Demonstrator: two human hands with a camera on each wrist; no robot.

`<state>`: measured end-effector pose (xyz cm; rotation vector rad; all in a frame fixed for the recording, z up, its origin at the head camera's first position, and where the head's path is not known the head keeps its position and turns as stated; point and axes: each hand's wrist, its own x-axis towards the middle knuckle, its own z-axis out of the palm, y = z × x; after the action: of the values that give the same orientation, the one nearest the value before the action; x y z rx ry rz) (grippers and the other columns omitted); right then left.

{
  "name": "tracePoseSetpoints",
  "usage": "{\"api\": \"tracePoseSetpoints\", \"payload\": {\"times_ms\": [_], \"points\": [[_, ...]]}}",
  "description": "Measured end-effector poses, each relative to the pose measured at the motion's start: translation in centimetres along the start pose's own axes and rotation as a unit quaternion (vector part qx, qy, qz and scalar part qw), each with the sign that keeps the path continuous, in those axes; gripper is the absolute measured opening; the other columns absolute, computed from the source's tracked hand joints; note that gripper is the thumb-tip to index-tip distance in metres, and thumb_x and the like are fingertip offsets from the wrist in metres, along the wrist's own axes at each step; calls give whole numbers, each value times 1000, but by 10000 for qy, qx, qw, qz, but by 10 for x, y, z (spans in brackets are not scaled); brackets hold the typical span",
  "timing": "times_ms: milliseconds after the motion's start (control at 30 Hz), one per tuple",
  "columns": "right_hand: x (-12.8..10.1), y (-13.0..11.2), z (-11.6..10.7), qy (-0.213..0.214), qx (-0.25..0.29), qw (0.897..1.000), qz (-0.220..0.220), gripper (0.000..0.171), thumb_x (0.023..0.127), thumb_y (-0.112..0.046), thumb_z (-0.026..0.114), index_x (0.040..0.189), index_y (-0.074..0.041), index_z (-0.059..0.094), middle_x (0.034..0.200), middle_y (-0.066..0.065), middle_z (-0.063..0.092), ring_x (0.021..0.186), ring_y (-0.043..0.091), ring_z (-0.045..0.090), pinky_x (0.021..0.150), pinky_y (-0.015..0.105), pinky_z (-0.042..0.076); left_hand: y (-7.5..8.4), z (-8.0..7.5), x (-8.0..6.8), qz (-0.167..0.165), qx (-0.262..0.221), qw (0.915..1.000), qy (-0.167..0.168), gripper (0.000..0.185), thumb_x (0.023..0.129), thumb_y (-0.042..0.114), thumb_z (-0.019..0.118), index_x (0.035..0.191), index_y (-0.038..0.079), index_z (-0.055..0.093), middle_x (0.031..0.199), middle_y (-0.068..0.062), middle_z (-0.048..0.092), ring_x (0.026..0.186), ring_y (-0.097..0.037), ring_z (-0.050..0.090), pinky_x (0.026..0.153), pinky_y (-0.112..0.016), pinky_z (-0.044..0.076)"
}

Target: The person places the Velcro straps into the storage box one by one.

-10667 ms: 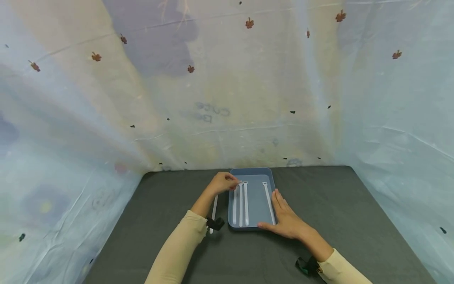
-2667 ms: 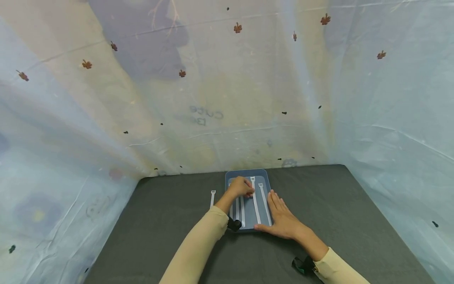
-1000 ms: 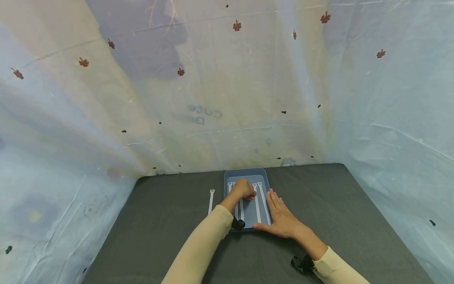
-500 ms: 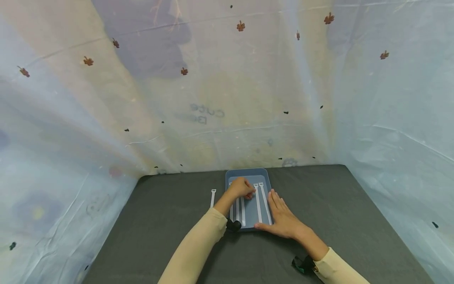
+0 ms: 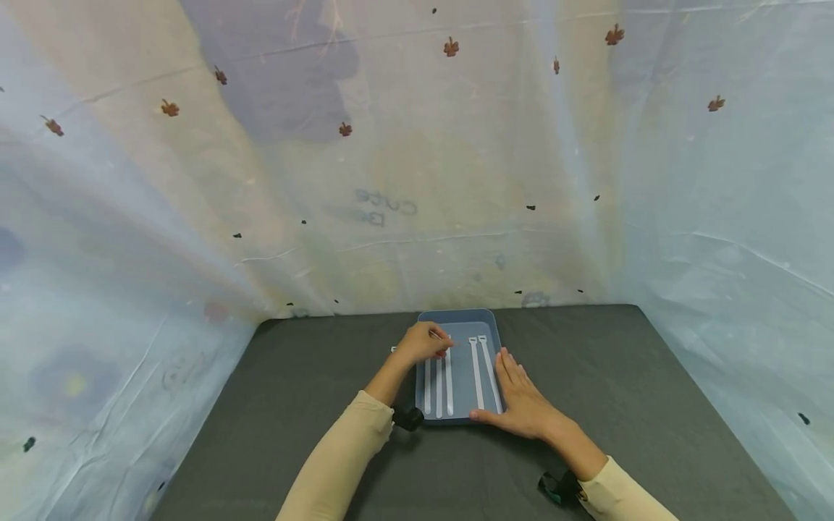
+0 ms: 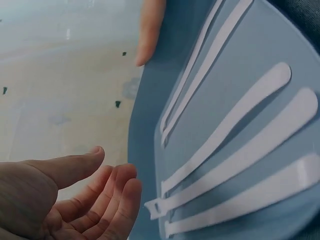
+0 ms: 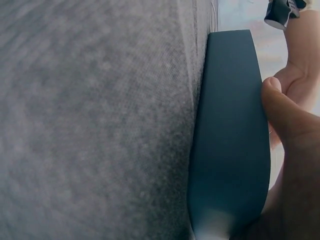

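Observation:
A blue-grey tray [image 5: 462,376] holds several white straps with slotted heads and rounded tails, likely cable ties. Three lie in its left half, among them a middle strap [image 6: 240,150]. On the right, a pair lies close together, including an inner strap [image 5: 476,373]. My left hand [image 5: 425,343] hovers over the heads of the left straps; its fingers are loosely bent with nothing between them, as the left wrist view shows. My right hand [image 5: 524,401] rests flat against the tray's near right corner, thumb on the rim.
Left of the tray, the head of another white strap [image 5: 394,349] shows on the dark grey cloth [image 5: 313,376]; the left arm hides the remainder. A pale patterned curtain [image 5: 417,181] hangs behind and at both sides.
Compared with the oldest frame, a second strap lies beside the right-hand one. Over the last second my left hand has left that strap and moved left. The right hand has stayed put.

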<state>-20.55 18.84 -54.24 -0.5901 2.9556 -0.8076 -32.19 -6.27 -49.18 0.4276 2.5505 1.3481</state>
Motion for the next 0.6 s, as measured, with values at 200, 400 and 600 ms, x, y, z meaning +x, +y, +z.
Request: {"api": "tracePoseSetpoints", "payload": {"times_ms": [200,400,600], "points": [[0,-2,-2,-15,8,10000,7,132,88,-74,74,166,12,12,176,32,4,164,47,9,131,62,15,-5,-18,-10,43,-166,9997,153,21,104,17,73,114,-2,73,98,-20,79,93,-39,78,87,-52,65],[0,-3,-3,-46,12,10000,12,131,89,-73,74,167,12,11,176,32,2,164,48,8,131,62,15,-8,-36,-21,-123,-369,9983,427,24,104,16,73,116,-4,71,105,-23,78,95,-40,78,90,-50,64],[1,-2,-1,-53,-1,10000,12,131,89,-74,74,167,11,10,176,31,2,164,47,8,132,61,14,-21,-46,-26,-272,-213,9971,679,20,104,15,73,112,-4,71,95,-16,78,89,-37,78,90,-54,63]]}}
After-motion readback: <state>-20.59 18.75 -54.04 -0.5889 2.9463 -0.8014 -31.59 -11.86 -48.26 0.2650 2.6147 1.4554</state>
